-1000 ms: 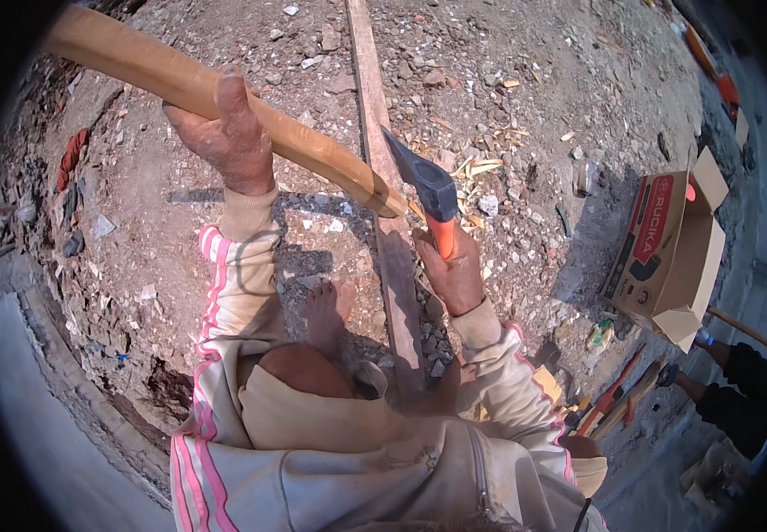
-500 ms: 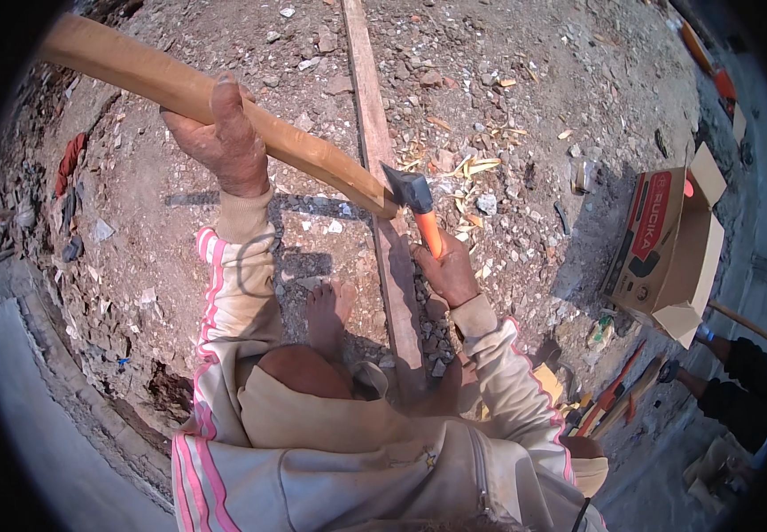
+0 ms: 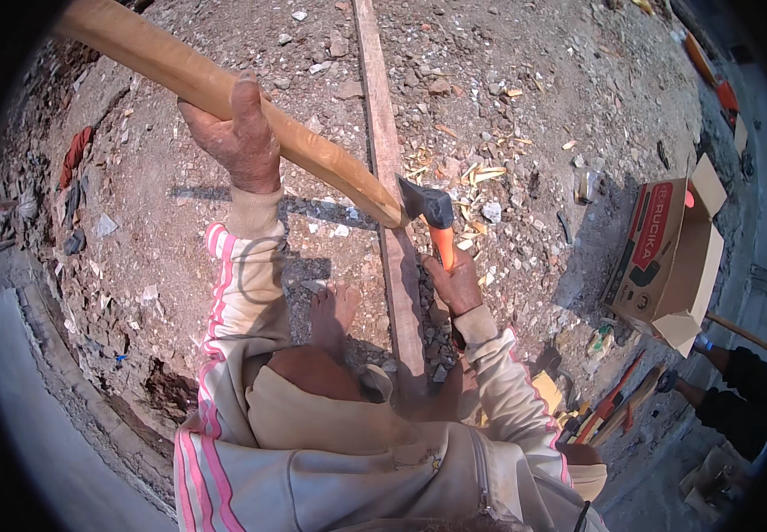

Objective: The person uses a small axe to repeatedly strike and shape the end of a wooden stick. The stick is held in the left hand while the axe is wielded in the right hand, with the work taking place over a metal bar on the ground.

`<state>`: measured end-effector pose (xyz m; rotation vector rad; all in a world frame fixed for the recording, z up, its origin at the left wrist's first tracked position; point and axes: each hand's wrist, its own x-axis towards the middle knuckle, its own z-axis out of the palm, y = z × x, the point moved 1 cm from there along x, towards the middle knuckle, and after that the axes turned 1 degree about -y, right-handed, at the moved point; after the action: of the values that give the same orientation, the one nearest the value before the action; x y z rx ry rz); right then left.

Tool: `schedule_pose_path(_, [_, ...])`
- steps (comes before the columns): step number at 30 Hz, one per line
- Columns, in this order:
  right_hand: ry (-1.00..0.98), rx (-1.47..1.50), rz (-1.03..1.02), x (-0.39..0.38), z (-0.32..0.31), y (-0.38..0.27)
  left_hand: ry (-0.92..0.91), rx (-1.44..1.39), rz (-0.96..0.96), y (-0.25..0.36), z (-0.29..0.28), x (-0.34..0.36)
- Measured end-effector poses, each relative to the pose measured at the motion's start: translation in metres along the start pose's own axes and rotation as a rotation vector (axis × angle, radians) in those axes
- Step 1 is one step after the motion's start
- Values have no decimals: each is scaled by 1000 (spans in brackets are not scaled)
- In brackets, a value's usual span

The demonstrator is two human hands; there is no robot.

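Note:
My left hand (image 3: 240, 142) is wrapped round a thick, squared wooden post (image 3: 321, 161) that slants down from the upper left. The post's lower end rests on or just over a long, narrow plank (image 3: 386, 133) on the ground. In my right hand (image 3: 457, 284) is a hatchet with an orange handle (image 3: 442, 245) and a dark head (image 3: 428, 204). The hatchet head is beside the post's lower end, its edge toward the wood; whether they touch I cannot tell. My bare foot (image 3: 334, 310) stands left of the plank.
Pale wood chips (image 3: 482, 175) are scattered on stony ground right of the plank. An open cardboard box (image 3: 658, 257) stands at the right. Orange-handled tools and wood pieces (image 3: 609, 403) lie at lower right, near another person's dark sleeve (image 3: 747, 381). A red cloth (image 3: 75, 155) lies far left.
The hatchet head has shifted slightly right and down, a little away from the post's end. The view has shifted slightly, and both hands keep their grips.

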<state>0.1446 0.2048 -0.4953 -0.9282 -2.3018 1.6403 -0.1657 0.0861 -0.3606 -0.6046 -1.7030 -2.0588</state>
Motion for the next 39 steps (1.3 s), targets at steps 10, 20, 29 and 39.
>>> schedule_pose_path(10, [39,123,-145,-2,-4,-52,8,-11,39,-1,-25,6])
schedule_pose_path(20, [-40,86,-79,28,-15,-87,53,10,47,-6,-18,0])
schedule_pose_path(29, [-8,-97,-73,57,45,-53,-39,-63,13,-5,-7,50])
schedule_pose_path(39, [159,221,-155,69,-43,-60,-54,-66,71,-53,38,-25])
